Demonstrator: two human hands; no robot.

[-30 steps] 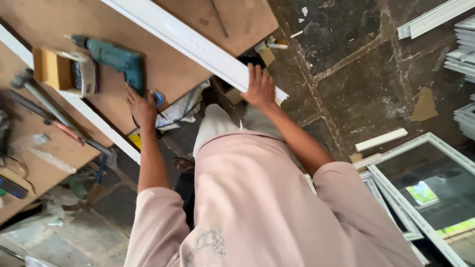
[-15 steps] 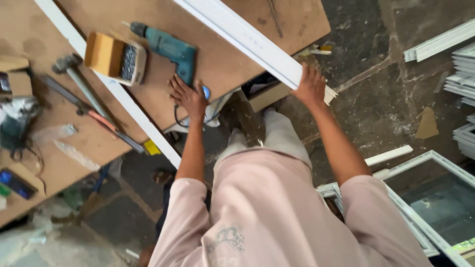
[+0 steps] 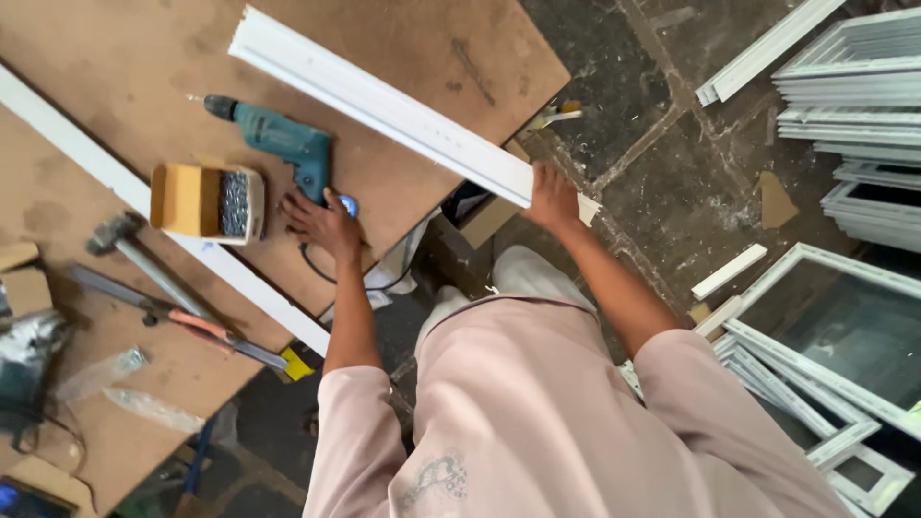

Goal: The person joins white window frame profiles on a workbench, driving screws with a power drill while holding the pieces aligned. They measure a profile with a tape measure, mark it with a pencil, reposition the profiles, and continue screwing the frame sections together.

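My left hand [image 3: 321, 223] lies flat on the brown board, fingers spread, its fingertips against the handle of a teal power drill [image 3: 280, 141]. The drill lies on its side, bit pointing left. My right hand [image 3: 554, 197] grips the near end of a long white plastic profile [image 3: 384, 105], which runs diagonally across the board and overhangs its edge. A small open cardboard box of screws [image 3: 206, 200] sits just left of my left hand.
A second white strip [image 3: 144, 197] crosses the wooden bench [image 3: 115, 58]. A hammer [image 3: 134, 251] and pliers [image 3: 192, 328] lie left of it. White window frames [image 3: 844, 86] are stacked at right, and more lean at lower right [image 3: 815, 364] on the stone floor.
The view has shifted, so the bench now fills more of the frame. My left hand stays by the drill handle and my right hand stays on the profile's end.
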